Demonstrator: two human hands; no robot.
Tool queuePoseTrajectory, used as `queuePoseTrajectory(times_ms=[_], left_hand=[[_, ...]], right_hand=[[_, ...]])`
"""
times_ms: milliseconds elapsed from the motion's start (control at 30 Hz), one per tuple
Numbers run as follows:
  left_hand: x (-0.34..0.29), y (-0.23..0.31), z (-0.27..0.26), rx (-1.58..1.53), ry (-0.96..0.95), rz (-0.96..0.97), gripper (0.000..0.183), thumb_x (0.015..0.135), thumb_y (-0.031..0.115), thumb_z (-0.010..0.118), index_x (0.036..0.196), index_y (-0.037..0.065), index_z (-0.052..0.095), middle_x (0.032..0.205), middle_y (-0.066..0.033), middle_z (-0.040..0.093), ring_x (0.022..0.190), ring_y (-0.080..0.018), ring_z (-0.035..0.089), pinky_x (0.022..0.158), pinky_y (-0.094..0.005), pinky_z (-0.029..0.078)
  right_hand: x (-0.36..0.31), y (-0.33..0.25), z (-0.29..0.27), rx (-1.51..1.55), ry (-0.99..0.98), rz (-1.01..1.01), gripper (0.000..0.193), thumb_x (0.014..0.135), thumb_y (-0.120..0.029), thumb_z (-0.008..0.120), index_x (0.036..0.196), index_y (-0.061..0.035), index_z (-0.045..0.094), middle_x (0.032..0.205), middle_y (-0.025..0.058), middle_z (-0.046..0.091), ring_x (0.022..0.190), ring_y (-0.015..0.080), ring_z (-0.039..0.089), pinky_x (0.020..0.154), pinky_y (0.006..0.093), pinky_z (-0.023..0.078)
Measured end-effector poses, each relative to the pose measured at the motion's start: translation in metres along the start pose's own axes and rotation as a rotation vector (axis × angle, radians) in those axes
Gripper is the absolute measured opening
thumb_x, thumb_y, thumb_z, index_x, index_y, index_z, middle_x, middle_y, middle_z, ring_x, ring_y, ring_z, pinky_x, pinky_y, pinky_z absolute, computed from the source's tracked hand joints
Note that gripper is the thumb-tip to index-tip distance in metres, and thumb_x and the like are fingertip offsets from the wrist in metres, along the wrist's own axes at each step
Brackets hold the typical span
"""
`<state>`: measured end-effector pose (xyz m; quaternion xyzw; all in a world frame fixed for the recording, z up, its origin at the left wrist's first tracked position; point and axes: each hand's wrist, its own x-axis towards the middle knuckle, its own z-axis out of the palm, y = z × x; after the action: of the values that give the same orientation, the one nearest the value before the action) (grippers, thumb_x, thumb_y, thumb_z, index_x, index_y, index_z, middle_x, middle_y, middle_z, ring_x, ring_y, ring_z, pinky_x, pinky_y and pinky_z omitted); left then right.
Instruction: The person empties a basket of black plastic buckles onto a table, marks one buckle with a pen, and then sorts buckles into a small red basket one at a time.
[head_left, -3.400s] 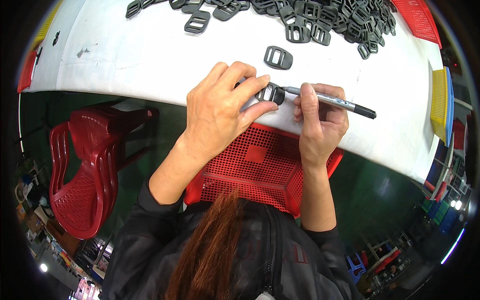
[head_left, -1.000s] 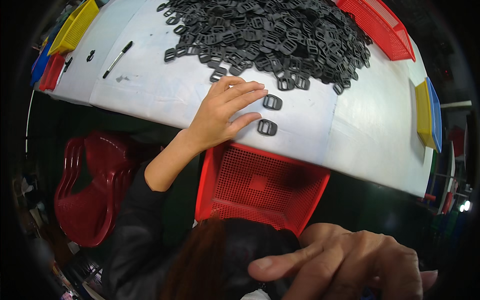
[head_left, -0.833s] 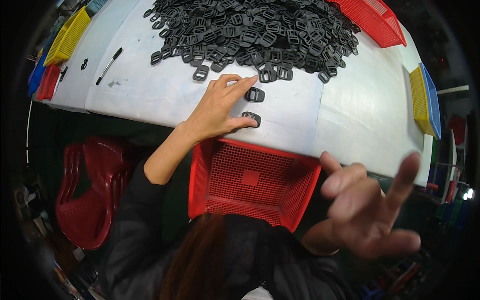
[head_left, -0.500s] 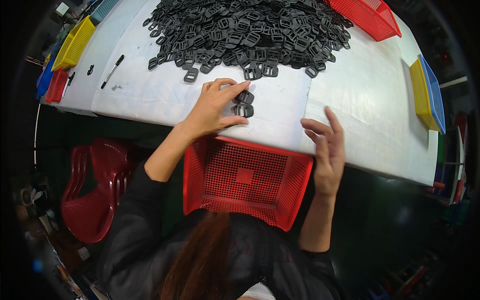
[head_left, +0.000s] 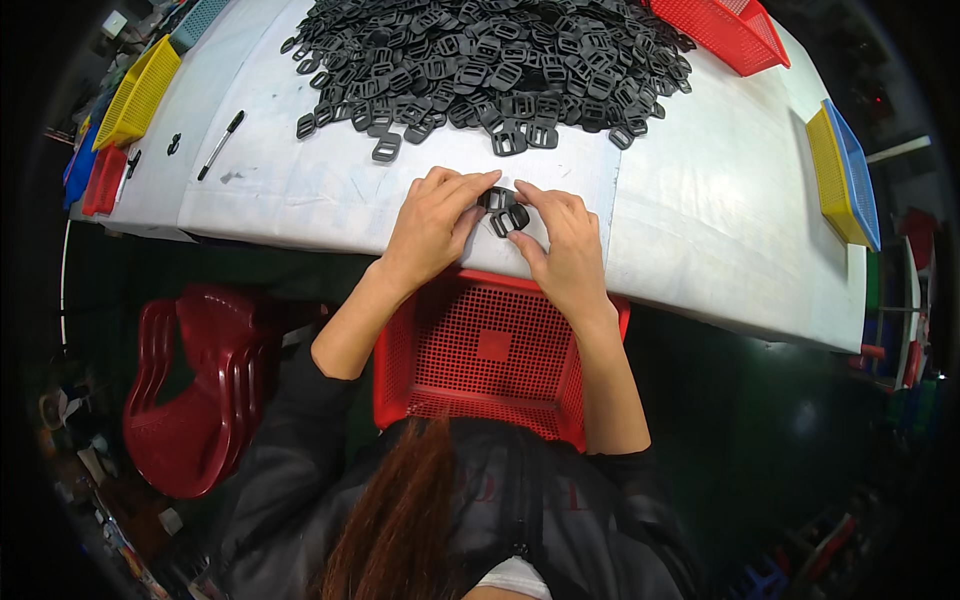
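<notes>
Two black slotted plastic buckles [head_left: 518, 215] between curled left hand [head_left: 432, 228] and right hand [head_left: 570, 250], beyond red perforated basket [head_left: 492, 345]; grip unclear.

There are two hands [head_left: 428, 225] and two handled buckles [head_left: 519, 215].

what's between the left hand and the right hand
In the head view, two black buckles show between the left hand and the right hand, close together.

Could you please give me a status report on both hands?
Left hand and right hand at two black slotted plastic buckles. Buckles close together. Black plastic buckle pile beyond, no visible obstruction.
</notes>
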<state>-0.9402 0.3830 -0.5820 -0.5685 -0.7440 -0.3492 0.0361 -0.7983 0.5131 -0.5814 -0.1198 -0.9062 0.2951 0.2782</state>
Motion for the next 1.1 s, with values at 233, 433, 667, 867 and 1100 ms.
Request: queuePoseTrajectory(times_ms=[233,433,667,867,1100], left_hand=[[0.002,-0.008,-0.009,0.01,0.129,-0.065,0.038,0.077,0.004,0.068,0.115,0.006,0.064,0.099,-0.0085,0.066,0.091,-0.0275,0.057,0.082,-0.038,0.046],[0.054,-0.035,0.009,0.101,0.172,0.079,0.033,0.078,0.01,0.069,0.111,0.006,0.066,0.102,-0.0065,0.065,0.091,-0.0269,0.056,0.081,-0.0372,0.047],[0.021,-0.032,-0.016,-0.001,0.056,-0.07,0.02,0.076,0.011,0.072,0.096,0.008,0.07,0.091,-0.0055,0.062,0.088,-0.0246,0.057,0.076,-0.0345,0.047],[0.036,-0.042,-0.012,0.038,0.14,-0.028,0.016,0.078,0.008,0.069,0.093,0.005,0.07,0.092,-0.0065,0.063,0.088,-0.026,0.056,0.077,-0.0351,0.046],[0.07,-0.064,0.009,0.275,0.053,0.095,0.025,0.079,0.013,0.067,0.103,0.01,0.069,0.113,0.0012,0.061,0.095,-0.0208,0.053,0.08,-0.0332,0.045]], right_hand=[[0.004,0.011,-0.02,-0.178,0.031,0.116,0.042,0.076,-0.005,0.07,0.116,-0.0098,0.062,0.101,0.0031,0.065,0.1,0.0256,0.056,0.085,0.0371,0.043],[0.078,0.045,0.015,-0.224,0.145,-0.094,0.024,0.078,-0.011,0.069,0.102,-0.0091,0.067,0.097,0.0029,0.063,0.094,0.0253,0.056,0.078,0.0366,0.046],[0.065,0.042,-0.008,-0.18,0.014,0.128,0.015,0.083,-0.019,0.067,0.094,-0.0095,0.07,0.095,0.0017,0.063,0.09,0.0235,0.057,0.073,0.0386,0.042],[0.093,0.041,0.011,-0.281,0.021,-0.103,0.019,0.078,-0.022,0.071,0.096,-0.0133,0.072,0.093,-0.0002,0.062,0.091,0.0208,0.055,0.077,0.0371,0.041],[0.095,0.041,0.015,-0.149,-0.049,0.128,0.018,0.081,-0.019,0.069,0.095,-0.0084,0.072,0.086,0.0032,0.063,0.083,0.0218,0.058,0.074,0.0353,0.045]])
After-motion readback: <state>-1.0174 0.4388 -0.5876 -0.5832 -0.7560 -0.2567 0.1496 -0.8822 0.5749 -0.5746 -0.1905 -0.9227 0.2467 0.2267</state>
